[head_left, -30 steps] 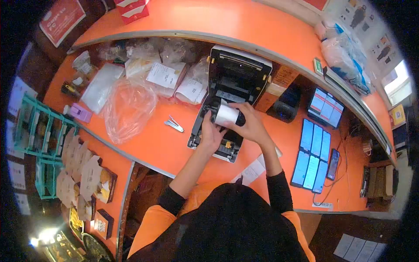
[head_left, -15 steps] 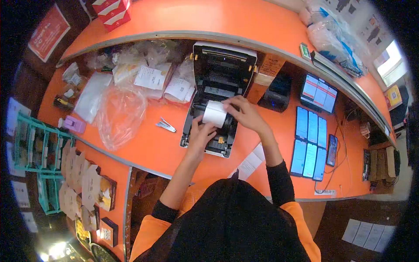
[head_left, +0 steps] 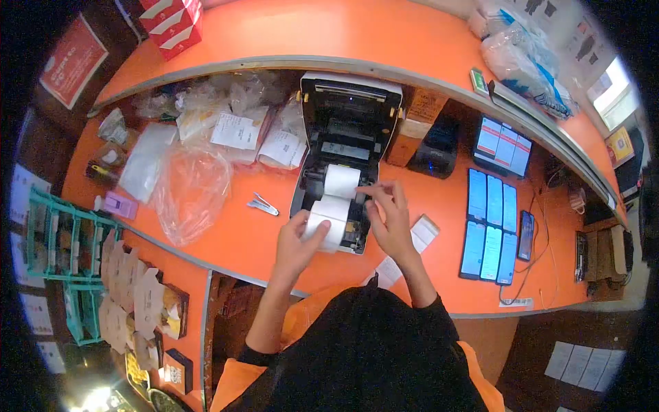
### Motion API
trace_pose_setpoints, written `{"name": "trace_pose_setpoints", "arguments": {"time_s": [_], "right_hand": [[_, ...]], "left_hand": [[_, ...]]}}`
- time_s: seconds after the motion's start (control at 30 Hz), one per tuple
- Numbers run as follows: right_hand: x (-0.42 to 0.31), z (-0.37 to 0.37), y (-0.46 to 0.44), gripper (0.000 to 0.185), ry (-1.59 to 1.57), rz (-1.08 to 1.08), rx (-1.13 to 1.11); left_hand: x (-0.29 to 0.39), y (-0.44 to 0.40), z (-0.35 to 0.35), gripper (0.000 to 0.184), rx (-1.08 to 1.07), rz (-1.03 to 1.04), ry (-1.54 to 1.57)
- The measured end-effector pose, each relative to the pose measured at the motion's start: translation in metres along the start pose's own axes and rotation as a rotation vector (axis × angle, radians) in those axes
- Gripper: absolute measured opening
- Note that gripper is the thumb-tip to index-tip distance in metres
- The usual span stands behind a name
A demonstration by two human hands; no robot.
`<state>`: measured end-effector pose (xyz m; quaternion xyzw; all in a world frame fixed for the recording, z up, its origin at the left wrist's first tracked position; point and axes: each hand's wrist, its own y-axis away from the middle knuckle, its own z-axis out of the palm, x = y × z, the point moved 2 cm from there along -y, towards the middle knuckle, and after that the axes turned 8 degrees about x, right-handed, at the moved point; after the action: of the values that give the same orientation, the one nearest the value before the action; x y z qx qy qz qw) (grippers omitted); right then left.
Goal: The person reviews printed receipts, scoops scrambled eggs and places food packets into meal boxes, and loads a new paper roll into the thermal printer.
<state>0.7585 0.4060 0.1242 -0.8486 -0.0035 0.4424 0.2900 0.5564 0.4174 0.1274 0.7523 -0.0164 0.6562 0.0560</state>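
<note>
A white label roll (head_left: pixel 341 180) sits inside the label printer (head_left: pixel 351 103), whose black lid stands raised. A strip of label paper (head_left: pixel 328 223) runs from the roll toward me, over the front of the printer. My left hand (head_left: pixel 296 244) pinches the left side of this strip, thumb on top and the other fingers partly hidden. At the roll's right end is my right hand (head_left: pixel 391 216), index fingertip by the roll's edge, thumb apart and nothing gripped. Between my forearms and the printer, a printed paper strip (head_left: pixel 424 233) lies on the counter.
Left of the printer are a small stapler-like metal tool (head_left: pixel 262 204), a clear plastic bag (head_left: pixel 192 192) and bagged orders with receipts (head_left: pixel 237 130). Several phones (head_left: pixel 487 226) and a tablet (head_left: pixel 502 146) lie right. Open food boxes (head_left: pixel 147 302) stand lower left.
The paper has been drawn out from the roll toward me. My left hand moved down and left with the strip; my right hand shifted slightly right and down from the roll's top.
</note>
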Motion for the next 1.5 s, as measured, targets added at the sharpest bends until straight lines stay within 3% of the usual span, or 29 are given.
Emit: {"name": "trace_pose_setpoints", "arguments": {"time_s": [0.07,0.13,0.2,0.23,0.33,0.4,0.53,0.73,0.8,0.9,0.97,1.0,1.07,1.13,1.2,1.23,1.3,1.33,1.4,1.47,1.5], "right_hand": [[0.001,-0.001,0.008,0.021,-0.117,0.132,-0.089],[-0.005,-0.002,0.013,0.025,-0.231,0.256,-0.175],[-0.021,0.007,0.022,0.038,-0.795,0.630,-0.345],[-0.029,0.008,0.026,0.047,-0.856,0.695,-0.370],[-0.026,0.022,0.038,0.043,-0.762,0.745,-0.303],[-0.013,0.031,0.048,0.045,-0.725,0.734,-0.240],[-0.014,0.033,0.054,0.047,-0.524,0.620,-0.308],[-0.018,0.040,0.066,0.046,-0.444,0.582,-0.257],[-0.018,0.041,0.068,0.046,-0.483,0.625,-0.259],[-0.018,0.036,0.061,0.041,-0.389,0.528,-0.235],[-0.024,0.026,0.050,0.034,-0.103,0.324,-0.386],[-0.023,0.024,0.043,0.034,-0.104,0.317,-0.386],[-0.021,0.017,0.021,0.032,0.164,0.151,-0.157],[-0.024,0.007,-0.019,0.038,0.211,0.183,-0.239],[-0.023,0.004,-0.047,0.049,0.206,-0.229,-0.176],[-0.017,-0.003,-0.053,0.049,0.203,-0.233,-0.170],[0.003,-0.010,-0.060,0.066,0.213,-0.205,-0.506],[0.009,-0.008,-0.063,0.066,0.213,-0.215,-0.506],[0.026,-0.003,-0.061,0.073,0.330,-0.088,-0.459],[0.039,0.004,-0.057,0.070,0.297,-0.140,-0.453],[0.043,0.006,-0.057,0.067,0.132,-0.070,-0.484]], "left_hand": [[0.009,0.007,-0.013,0.024,-0.081,-0.147,0.239],[0.007,0.014,-0.025,0.027,-0.135,-0.158,0.284],[0.015,0.027,-0.031,0.034,-0.239,-0.189,0.247],[0.010,0.031,-0.031,0.034,-0.237,-0.190,0.245],[-0.006,0.045,-0.029,0.045,-0.277,-0.220,0.203],[-0.009,0.053,-0.029,0.053,-0.308,-0.315,0.233],[-0.030,0.065,-0.036,0.051,-0.318,-0.340,0.288],[-0.043,0.064,-0.041,0.054,-0.408,-0.335,0.032],[-0.043,0.059,-0.033,0.048,-0.178,-0.163,0.023],[-0.044,0.052,-0.022,0.045,-0.055,-0.269,0.190],[-0.057,0.051,-0.018,0.044,-0.042,-0.198,0.120],[-0.061,0.052,-0.016,0.043,-0.031,-0.133,0.047],[-0.066,0.055,-0.015,0.041,-0.012,-0.116,0.066],[-0.063,0.056,-0.017,0.039,0.008,-0.101,0.086],[-0.052,0.056,-0.022,0.037,-0.033,-0.128,-0.246],[-0.044,0.058,-0.025,0.037,-0.031,-0.121,-0.249],[-0.028,0.061,-0.029,0.037,0.053,0.115,-0.726],[-0.027,0.055,-0.029,0.037,0.062,0.118,-0.724],[-0.018,0.033,-0.028,0.040,0.208,0.358,-0.597],[-0.005,-0.006,-0.015,0.045,0.106,0.321,-0.390],[0.001,-0.024,-0.008,0.050,0.058,0.284,-0.345]]}}
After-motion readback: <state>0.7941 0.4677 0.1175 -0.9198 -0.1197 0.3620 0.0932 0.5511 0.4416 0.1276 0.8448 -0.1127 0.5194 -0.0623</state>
